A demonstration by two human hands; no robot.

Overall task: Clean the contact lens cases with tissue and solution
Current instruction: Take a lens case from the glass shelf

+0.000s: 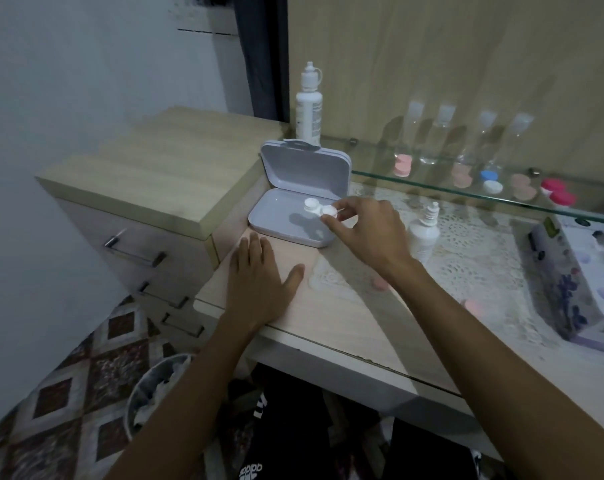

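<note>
Right hand point(366, 230) pinches one white lens case point(319, 208) in one open box point(293, 220); left hand point(259, 278) lies flat.

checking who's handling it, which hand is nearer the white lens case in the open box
Right. The right hand pinches the white lens case inside the open box; the left hand lies flat on the table, in front of the box.

Desk point(328, 317): pale wood-grain, smooth. Hinged box point(286, 220): glossy plastic. Shelf point(432, 185): clear glass. Table mat point(473, 258): white lace. Drawer handle point(134, 252): shiny metal.
</note>
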